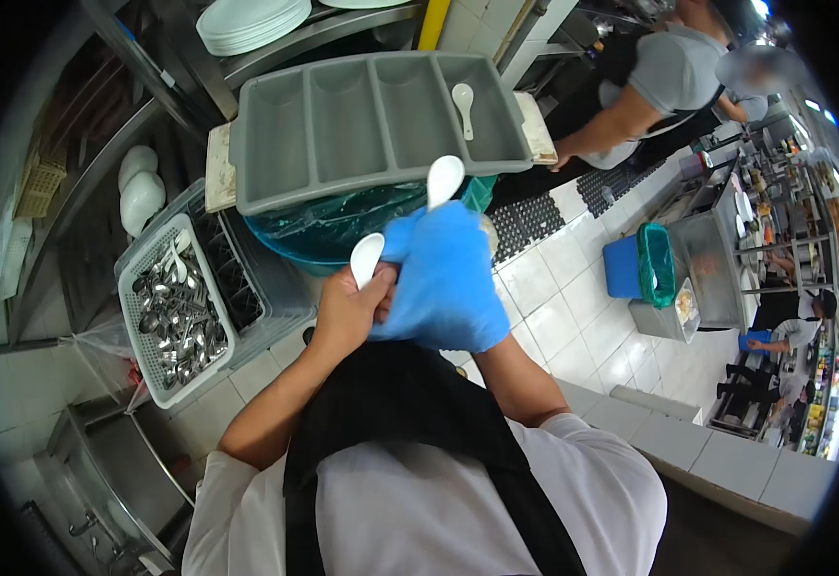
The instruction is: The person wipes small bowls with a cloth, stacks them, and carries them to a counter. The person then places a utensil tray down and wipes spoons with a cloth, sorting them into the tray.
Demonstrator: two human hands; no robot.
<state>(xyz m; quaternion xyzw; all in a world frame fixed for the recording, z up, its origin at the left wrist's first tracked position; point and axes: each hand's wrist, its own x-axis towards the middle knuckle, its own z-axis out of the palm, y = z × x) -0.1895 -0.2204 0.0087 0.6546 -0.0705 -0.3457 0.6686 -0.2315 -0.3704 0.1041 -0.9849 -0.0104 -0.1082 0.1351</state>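
In my left hand [347,312] is a white spoon [367,257], its bowl pointing up from my closed fingers. A blue cloth [453,278] covers most of my right hand [485,344], whose fingers are hidden under it. Out of the top of the cloth rises a second white spoon [445,180]. Both hands are close together, in front of a grey tray [347,115] with several compartments. One more white spoon [464,108] lies in its rightmost compartment.
A white basket [175,391] of metal cutlery stands at the left, beside a dark rack [232,264]. White plates [251,24] are stacked above. A person [664,72] stands at the upper right; a blue bin [623,269] is on the right.
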